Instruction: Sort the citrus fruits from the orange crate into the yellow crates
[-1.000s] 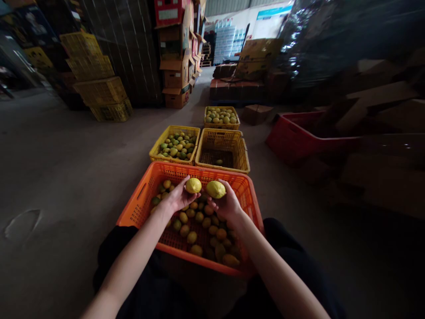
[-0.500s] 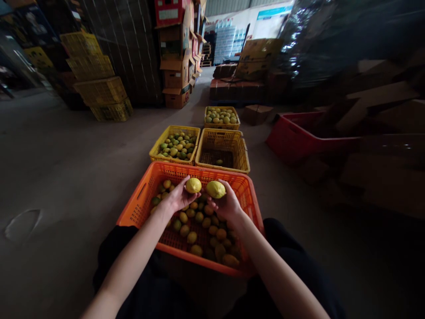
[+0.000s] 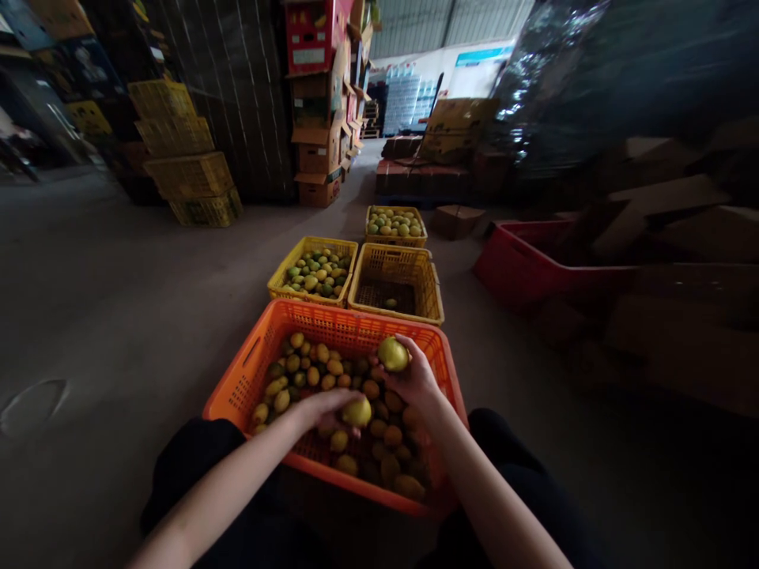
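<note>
Left hand (image 3: 332,407): grips a lemon (image 3: 357,412)!
Right hand (image 3: 416,378): clutches a second lemon (image 3: 393,355)!
Floor (image 3: 136,332): dim grey around the orange crate (image 3: 231,395).
Beyond that crate: cartons (image 3: 314,158) stacked high!

Honestly, I can't read a single word from here. The white label (image 3: 309,56) near the bottom edge of the red carton (image 3: 309,33) and the blue banner (image 3: 483,55) on the back wall (image 3: 446,62) are both too small and blurry for me.

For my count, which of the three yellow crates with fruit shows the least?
The near right yellow crate: one fruit shows inside; the left crate and far crate show many.
</note>
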The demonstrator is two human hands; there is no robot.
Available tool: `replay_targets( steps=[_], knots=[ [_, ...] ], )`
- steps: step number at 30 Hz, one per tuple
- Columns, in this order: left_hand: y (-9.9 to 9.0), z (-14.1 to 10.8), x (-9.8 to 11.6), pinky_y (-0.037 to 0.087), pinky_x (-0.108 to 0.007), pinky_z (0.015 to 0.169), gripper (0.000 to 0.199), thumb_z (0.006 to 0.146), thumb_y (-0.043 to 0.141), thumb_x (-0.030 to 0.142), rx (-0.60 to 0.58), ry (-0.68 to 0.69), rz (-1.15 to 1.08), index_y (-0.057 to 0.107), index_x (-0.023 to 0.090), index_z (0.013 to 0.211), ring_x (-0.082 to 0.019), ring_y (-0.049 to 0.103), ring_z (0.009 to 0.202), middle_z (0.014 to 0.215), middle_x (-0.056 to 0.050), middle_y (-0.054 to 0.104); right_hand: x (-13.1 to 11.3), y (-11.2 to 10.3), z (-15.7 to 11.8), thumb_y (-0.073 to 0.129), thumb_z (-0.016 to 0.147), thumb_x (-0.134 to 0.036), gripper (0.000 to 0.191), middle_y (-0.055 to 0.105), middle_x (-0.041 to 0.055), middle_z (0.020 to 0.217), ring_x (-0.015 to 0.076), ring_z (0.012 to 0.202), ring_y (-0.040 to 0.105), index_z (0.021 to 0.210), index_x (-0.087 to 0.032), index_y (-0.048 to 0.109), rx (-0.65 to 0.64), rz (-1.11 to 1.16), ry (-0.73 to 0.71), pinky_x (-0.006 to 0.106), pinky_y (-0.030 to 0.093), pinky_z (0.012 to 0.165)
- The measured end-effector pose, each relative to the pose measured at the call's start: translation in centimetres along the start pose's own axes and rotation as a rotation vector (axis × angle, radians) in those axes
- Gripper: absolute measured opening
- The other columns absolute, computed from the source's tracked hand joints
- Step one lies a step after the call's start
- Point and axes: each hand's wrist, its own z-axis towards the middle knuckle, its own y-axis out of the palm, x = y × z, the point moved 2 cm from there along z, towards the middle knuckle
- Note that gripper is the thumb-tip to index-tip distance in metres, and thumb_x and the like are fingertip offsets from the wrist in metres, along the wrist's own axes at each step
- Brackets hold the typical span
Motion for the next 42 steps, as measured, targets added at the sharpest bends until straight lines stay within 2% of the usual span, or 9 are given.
replay_targets(
  steps=[4, 7, 9, 11, 20, 29, 32, 38, 42],
  knots=[
    [-0.8, 0.9, 0.1, 0.046, -0.028, 0.034, 0.017, 0.076, 0.061, 0.018, -0.01, -0.196, 0.198, 0.062, 0.011, 0.091, -0.021, 0.06, 0.045, 0.058, -0.009, 0.064, -0.5, -0.5, -0.3, 0.058, 0.074, -0.03, 0.011, 0.064, 0.0032, 0.059, 0.0143, 0.052, 0.06, 0.075, -0.02, 0.054, 0.11, 0.019, 0.028, 0.021, 0.049, 0.041],
    [-2.0, 0.4, 6.5, 0.052, -0.019, 0.049, 0.016, 0.085, 0.052, 0.027, 0.028, 0.118, 0.029, 0.057, 0.015, 0.095, -0.013, 0.063, 0.054, 0.066, -0.003, 0.065, -0.6, -0.8, -0.4, 0.058, 0.074, -0.031, 0.011, 0.064, 0.0022, 0.059, 0.0145, 0.052, 0.06, 0.076, -0.021, 0.054, 0.103, 0.019, 0.028, 0.022, 0.05, 0.041],
    [-3.3, -0.8, 11.1, 0.055, -0.022, 0.061, 0.023, 0.088, 0.048, 0.03, 0.092, 0.479, -0.249, 0.053, 0.012, 0.101, -0.015, 0.066, 0.067, 0.075, -0.005, 0.065, -0.5, -1.0, -0.3, 0.058, 0.073, -0.031, 0.011, 0.064, 0.0028, 0.061, 0.0148, 0.052, 0.06, 0.076, -0.021, 0.054, 0.1, 0.0, 0.033, 0.022, 0.05, 0.04],
    [-4.5, -1.8, 13.4, 0.055, -0.023, 0.065, 0.022, 0.09, 0.042, 0.027, 0.16, 0.618, -0.385, 0.051, 0.011, 0.102, -0.015, 0.066, 0.07, 0.077, -0.007, 0.064, -0.2, -1.1, -0.2, 0.06, 0.072, -0.031, 0.013, 0.064, 0.003, 0.061, 0.0147, 0.052, 0.061, 0.076, -0.02, 0.054, 0.111, -0.019, 0.051, 0.022, 0.05, 0.041],
    [-2.2, -0.9, 6.7, 0.048, -0.025, 0.061, 0.024, 0.083, 0.043, 0.018, -0.056, 0.222, -0.101, 0.062, 0.004, 0.089, -0.016, 0.065, 0.064, 0.075, -0.011, 0.069, 4.9, -1.1, 1.4, 0.06, 0.072, -0.033, 0.019, 0.06, -0.0003, 0.059, 0.0137, 0.048, 0.058, 0.082, -0.017, 0.053, 0.21, -0.296, 0.171, 0.024, 0.048, 0.047],
    [-2.4, -2.8, 7.8, 0.048, -0.022, 0.06, 0.016, 0.078, 0.045, 0.008, 0.03, 0.293, -0.312, 0.061, 0.007, 0.079, -0.012, 0.063, 0.059, 0.068, -0.007, 0.067, 11.2, -3.6, 1.9, 0.063, 0.069, -0.026, 0.027, 0.063, 0.0058, 0.067, 0.0225, 0.063, 0.063, 0.092, -0.014, 0.056, 0.227, -0.493, 0.39, 0.036, 0.052, 0.055],
    [-2.5, -2.8, 7.8, 0.049, -0.022, 0.058, 0.015, 0.078, 0.044, 0.007, 0.027, 0.282, -0.375, 0.06, 0.008, 0.077, -0.012, 0.062, 0.058, 0.066, -0.007, 0.066, 8.9, -2.5, 3.4, 0.064, 0.066, -0.021, 0.02, 0.06, 0.0046, 0.062, 0.0241, 0.067, 0.062, 0.083, -0.016, 0.056, 0.257, -0.373, 0.257, 0.041, 0.053, 0.059],
    [-2.3, -2.8, 7.7, 0.049, -0.022, 0.056, 0.016, 0.078, 0.043, 0.006, 0.056, 0.285, -0.385, 0.06, 0.008, 0.077, -0.012, 0.062, 0.057, 0.064, -0.007, 0.065, -2.4, -0.8, 5.2, 0.049, 0.077, -0.026, 0.001, 0.062, -0.0002, 0.08, 0.0149, 0.083, 0.063, 0.077, -0.026, 0.05, 0.133, -0.04, -0.318, 0.031, 0.054, 0.078],
    [-2.1, -2.9, 7.5, 0.048, -0.022, 0.053, 0.018, 0.079, 0.042, 0.006, 0.102, 0.267, -0.349, 0.06, 0.007, 0.075, -0.012, 0.061, 0.054, 0.062, -0.007, 0.065, -5.1, -2.2, 4.0, 0.047, 0.074, -0.02, 0.005, 0.065, 0.0082, 0.086, 0.021, 0.088, 0.065, 0.075, -0.022, 0.051, 0.1, -0.029, -0.261, 0.038, 0.054, 0.078]
  ],
)
